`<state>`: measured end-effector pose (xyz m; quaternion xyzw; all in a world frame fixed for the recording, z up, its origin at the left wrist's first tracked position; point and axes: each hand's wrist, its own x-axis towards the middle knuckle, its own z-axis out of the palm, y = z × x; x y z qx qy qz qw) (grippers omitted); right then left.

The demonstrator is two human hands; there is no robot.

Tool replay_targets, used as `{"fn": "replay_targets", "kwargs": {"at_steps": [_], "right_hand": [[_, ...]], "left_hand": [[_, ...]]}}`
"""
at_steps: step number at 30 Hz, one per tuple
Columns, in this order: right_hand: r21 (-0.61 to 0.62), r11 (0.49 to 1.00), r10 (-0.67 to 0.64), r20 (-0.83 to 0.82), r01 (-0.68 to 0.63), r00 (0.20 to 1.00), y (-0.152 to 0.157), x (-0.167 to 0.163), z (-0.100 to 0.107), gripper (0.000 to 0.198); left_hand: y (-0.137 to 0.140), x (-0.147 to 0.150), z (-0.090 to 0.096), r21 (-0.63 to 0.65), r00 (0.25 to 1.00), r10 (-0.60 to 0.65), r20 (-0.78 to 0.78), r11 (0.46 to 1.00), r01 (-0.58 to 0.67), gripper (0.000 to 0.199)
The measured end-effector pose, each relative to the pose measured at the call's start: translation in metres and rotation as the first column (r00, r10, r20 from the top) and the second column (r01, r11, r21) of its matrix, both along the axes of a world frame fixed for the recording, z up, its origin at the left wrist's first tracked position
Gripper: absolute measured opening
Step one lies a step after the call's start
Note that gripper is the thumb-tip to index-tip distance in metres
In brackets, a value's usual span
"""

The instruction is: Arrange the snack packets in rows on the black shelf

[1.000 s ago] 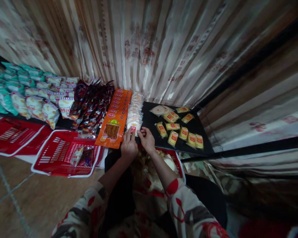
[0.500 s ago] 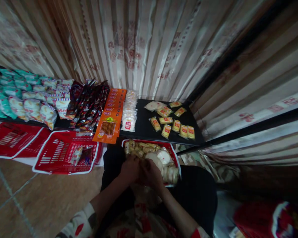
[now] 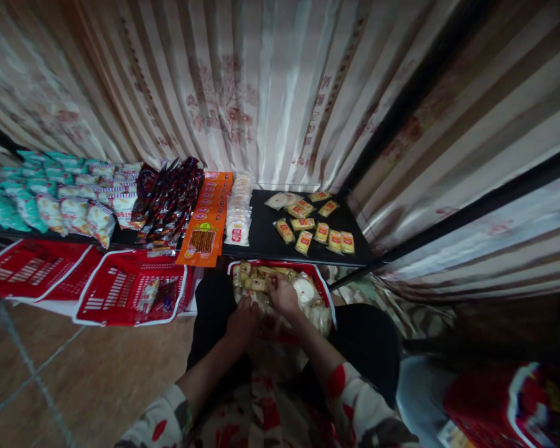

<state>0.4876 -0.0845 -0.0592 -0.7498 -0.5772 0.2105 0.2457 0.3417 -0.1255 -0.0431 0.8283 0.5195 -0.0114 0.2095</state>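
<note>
A red basket with a white rim (image 3: 330,297) sits between my knees, filled with wrapped snacks. My right hand (image 3: 284,296) reaches over it, fingers pinched at the end of a small yellow snack packet (image 3: 258,284). Lower and to the left, my left hand (image 3: 242,318) is closed at the basket's near-left side; what its fingers hold, if anything, is too dark to make out. Round white wrapped crackers (image 3: 304,290) lie right of my right hand. Past the basket, several yellow snack packets (image 3: 303,241) are scattered on a black shelf (image 3: 261,249).
Along the shelf stand white cracker packs (image 3: 237,227), orange flat packs (image 3: 200,239), dark packets (image 3: 172,199), white bags (image 3: 100,221) and green bags (image 3: 12,208). A red basket (image 3: 116,280) holding two packets lies below left. Behind hangs a curtain (image 3: 233,93); black poles (image 3: 415,99) slant at right.
My hands have moved apart: the right went forward over the basket to the yellow packet, the left stayed lower. The view has shifted slightly.
</note>
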Motion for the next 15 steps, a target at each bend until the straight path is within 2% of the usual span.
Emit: {"fn": "replay_targets", "kwargs": {"at_steps": [4,8,11,15], "right_hand": [[0.076,0.997,-0.019,-0.022,0.021,1.000,-0.009,0.008,0.006,0.025],[0.086,0.996,0.013,-0.156,0.000,0.988,-0.038,0.007,-0.004,0.023],[0.078,0.997,0.037,-0.237,-0.019,0.971,-0.060,0.004,-0.016,0.023],[0.084,0.996,0.036,-0.276,-0.013,0.960,-0.073,0.002,-0.023,0.023]], "left_hand": [[-0.002,0.004,-0.006,0.035,0.998,0.008,-0.057,0.999,-0.006,0.026],[-0.001,0.005,-0.012,0.072,0.997,0.024,-0.073,0.997,-0.019,0.023],[-0.001,0.002,-0.012,0.115,0.998,0.049,-0.036,0.992,-0.044,0.024],[-0.002,-0.003,-0.004,0.081,0.995,0.067,0.073,0.994,-0.072,0.026]]}}
